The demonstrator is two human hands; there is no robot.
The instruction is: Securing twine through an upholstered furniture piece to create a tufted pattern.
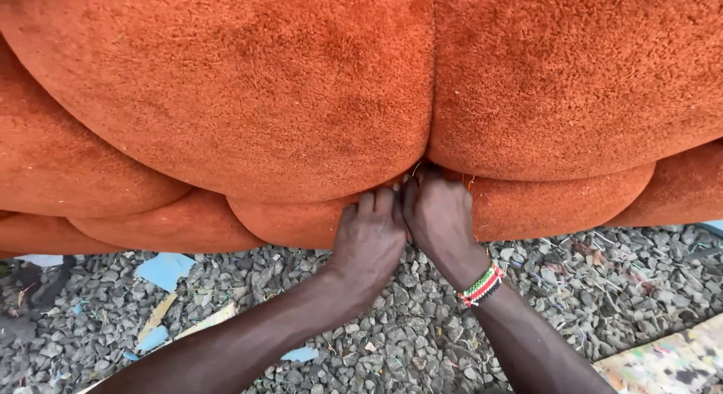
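A large orange plush upholstered piece [256, 100] with rounded padded sections fills the upper view. A deep seam [432, 78] runs down between two big cushions. My left hand [369, 240] and my right hand [439, 217] press side by side against the fabric where the seam meets the lower padded rolls [542, 202]. The fingertips of both hands dig into the crease and are partly hidden there. Thin loose threads [471, 185] show by my right fingers. A beaded band [482, 285] circles my right wrist.
Grey gravel [587, 289] covers the ground below the upholstery. Light blue foam scraps [164, 270] and pale strips [203, 322] lie at the left. A multicoloured speckled foam board [670, 360] sits at the lower right corner.
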